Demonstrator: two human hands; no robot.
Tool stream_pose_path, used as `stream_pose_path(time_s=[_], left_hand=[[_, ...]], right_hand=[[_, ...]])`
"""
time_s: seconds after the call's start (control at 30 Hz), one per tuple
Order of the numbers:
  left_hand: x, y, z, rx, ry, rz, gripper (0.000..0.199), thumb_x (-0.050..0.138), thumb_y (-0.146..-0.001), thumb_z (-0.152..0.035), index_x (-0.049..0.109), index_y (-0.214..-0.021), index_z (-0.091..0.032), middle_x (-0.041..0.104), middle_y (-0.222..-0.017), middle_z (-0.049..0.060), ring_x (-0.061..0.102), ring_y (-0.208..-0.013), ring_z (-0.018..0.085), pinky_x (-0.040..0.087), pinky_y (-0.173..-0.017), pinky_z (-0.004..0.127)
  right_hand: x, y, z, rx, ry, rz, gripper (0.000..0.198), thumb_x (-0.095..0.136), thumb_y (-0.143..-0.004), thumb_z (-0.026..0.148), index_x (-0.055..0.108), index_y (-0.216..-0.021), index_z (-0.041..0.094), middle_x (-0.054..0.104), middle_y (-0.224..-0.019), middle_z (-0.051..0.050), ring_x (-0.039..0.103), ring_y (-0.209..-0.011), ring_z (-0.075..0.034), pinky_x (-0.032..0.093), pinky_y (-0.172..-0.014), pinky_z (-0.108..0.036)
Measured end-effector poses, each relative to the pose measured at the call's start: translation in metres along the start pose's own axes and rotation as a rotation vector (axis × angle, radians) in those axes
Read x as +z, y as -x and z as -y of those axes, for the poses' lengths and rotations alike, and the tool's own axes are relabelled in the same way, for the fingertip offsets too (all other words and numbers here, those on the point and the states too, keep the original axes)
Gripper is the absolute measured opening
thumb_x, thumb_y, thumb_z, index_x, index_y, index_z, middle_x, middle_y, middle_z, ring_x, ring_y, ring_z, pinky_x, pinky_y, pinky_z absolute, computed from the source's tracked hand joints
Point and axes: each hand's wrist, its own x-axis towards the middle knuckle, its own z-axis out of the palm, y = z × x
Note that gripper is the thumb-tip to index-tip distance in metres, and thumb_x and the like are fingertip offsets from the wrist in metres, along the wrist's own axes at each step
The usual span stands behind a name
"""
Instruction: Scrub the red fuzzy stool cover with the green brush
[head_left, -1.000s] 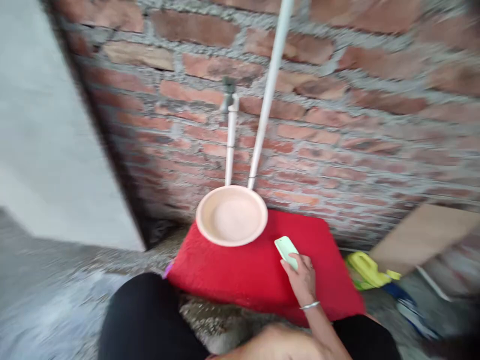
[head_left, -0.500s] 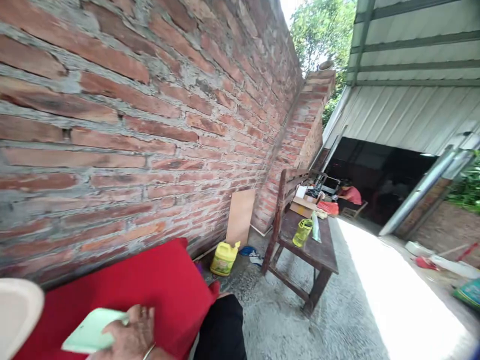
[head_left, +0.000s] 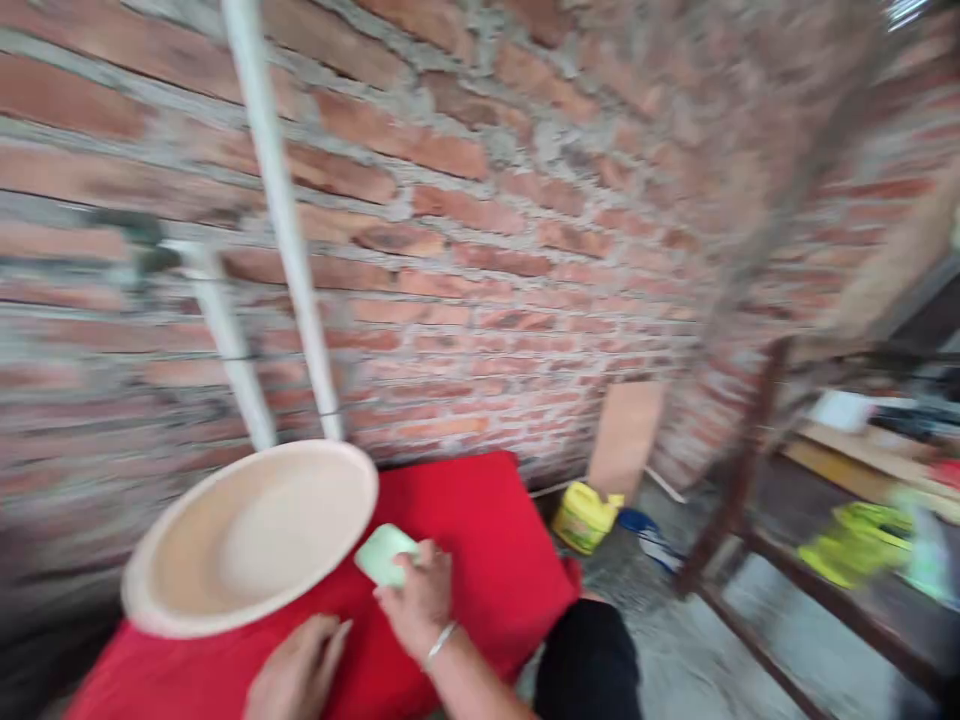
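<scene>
My right hand (head_left: 418, 598), with a bracelet at the wrist, grips a pale green, rounded rectangular piece (head_left: 386, 555) by its near right edge. The hand is over a red cloth (head_left: 480, 530) that covers a low surface. My left hand (head_left: 296, 670) is lower and farther left, above the cloth near the basin's front rim. Its fingers are partly stretched out and blurred, and I see nothing in them. A large cream basin (head_left: 360, 490) sits on the cloth at the left, its near edge close to both hands. Its inside shows no objects.
Two white pipes (head_left: 281, 200) run up the brick wall (head_left: 465, 210) behind the basin. A yellow jug (head_left: 587, 517) stands on the floor right of the cloth, near a leaning board (head_left: 624, 435). A dark wooden bench (head_left: 817, 600) at the right bears a yellow-green container (head_left: 855, 545).
The view has swung left and down, bringing the whole basin, the pipes and my left hand into sight. My right hand keeps hold of the pale green piece, now beside the basin.
</scene>
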Motion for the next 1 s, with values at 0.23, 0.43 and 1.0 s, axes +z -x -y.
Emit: stream_pose_path(time_s=[0.23,0.43,1.0], left_hand=[[-0.017,0.001,0.004,0.044,-0.126,0.031,0.035,0.031,-0.104,-0.033,0.063,-0.096,-0.023,0.072,-0.082,0.003,0.07,-0.074,0.016,0.057,-0.071,0.027],[-0.024,0.002,-0.002,0.011,-0.103,0.07,0.028,0.038,-0.102,-0.028,0.06,-0.085,-0.024,0.066,-0.072,0.0,0.065,-0.066,0.015,0.053,-0.064,0.025],[-0.026,0.004,-0.005,-0.061,-0.126,0.139,0.018,0.049,-0.092,-0.019,0.045,-0.076,-0.025,0.055,-0.066,-0.003,0.056,-0.06,0.014,0.043,-0.058,0.025]], right_hand=[[-0.037,-0.033,-0.047,0.119,0.209,-0.084,0.029,0.061,-0.09,0.04,0.067,-0.115,0.027,0.061,-0.105,-0.008,0.06,-0.097,-0.024,0.04,-0.079,-0.033],[-0.012,-0.052,-0.003,0.039,0.145,-0.073,0.028,0.061,-0.091,0.041,0.066,-0.115,0.03,0.059,-0.11,-0.007,0.058,-0.1,-0.022,0.038,-0.082,-0.032],[0.001,-0.095,0.021,0.029,0.148,-0.004,0.028,0.064,-0.088,0.041,0.068,-0.114,0.031,0.058,-0.106,-0.006,0.056,-0.097,-0.022,0.035,-0.079,-0.031]])
